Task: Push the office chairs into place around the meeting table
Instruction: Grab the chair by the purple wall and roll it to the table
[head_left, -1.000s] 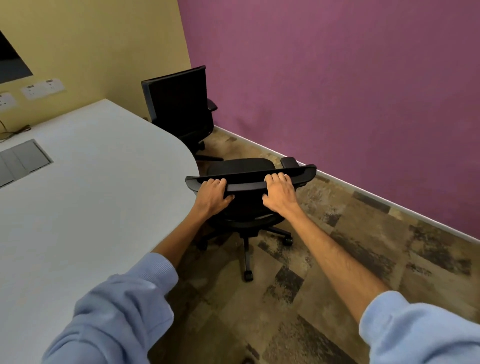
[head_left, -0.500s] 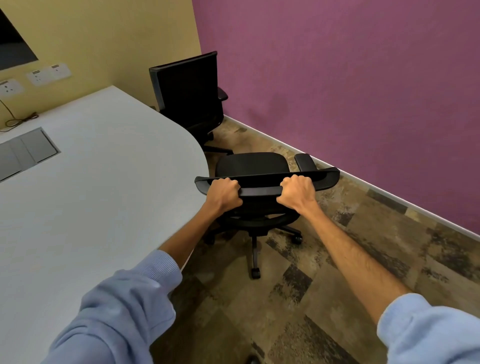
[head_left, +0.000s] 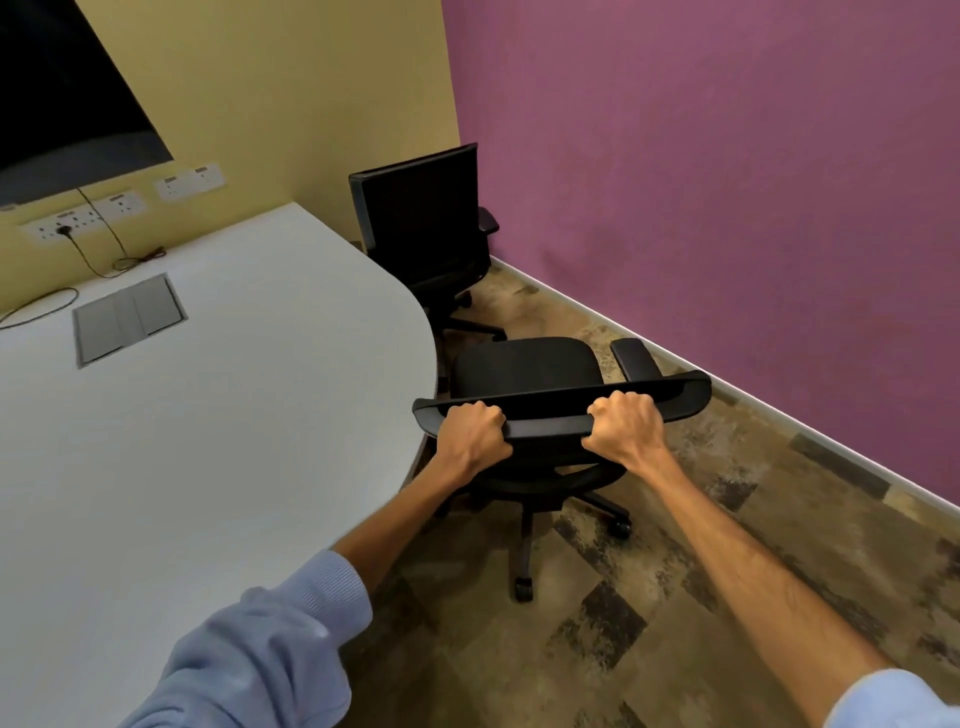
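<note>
From the head camera, both arms reach forward and slightly down, forearms bare, light blue sleeves pushed up near the elbows. The left hand (head_left: 471, 435) is closed in a fist over the top edge of the near office chair's (head_left: 527, 366) backrest (head_left: 550, 410), knuckles up, fingers curled over the far side and thumb underneath. The right hand (head_left: 626, 428) holds the same top edge in a matching wrap, wrist a little bent, set apart from the left hand with a bare stretch of the rim between them. Both grips are tight on the backrest.

The backrest's long axis runs left to right across the view, its right end rising slightly; each end sticks out past the nearer hand. The chair faces away from the person, seat beyond the hands. Just left of the left hand lies the curved edge of the white meeting table (head_left: 218, 415); the seat sits beside that edge, not under it. One armrest (head_left: 635, 358) shows beyond the right hand. Below the grip the star base and castors stand on patterned carpet (head_left: 779, 530).

Farther beyond the hands, a second black chair (head_left: 423, 223) stands upright by the table's far curve, its back turned to the camera, close to the corner where the yellow wall (head_left: 291, 93) and purple wall (head_left: 727, 156) meet.
</note>
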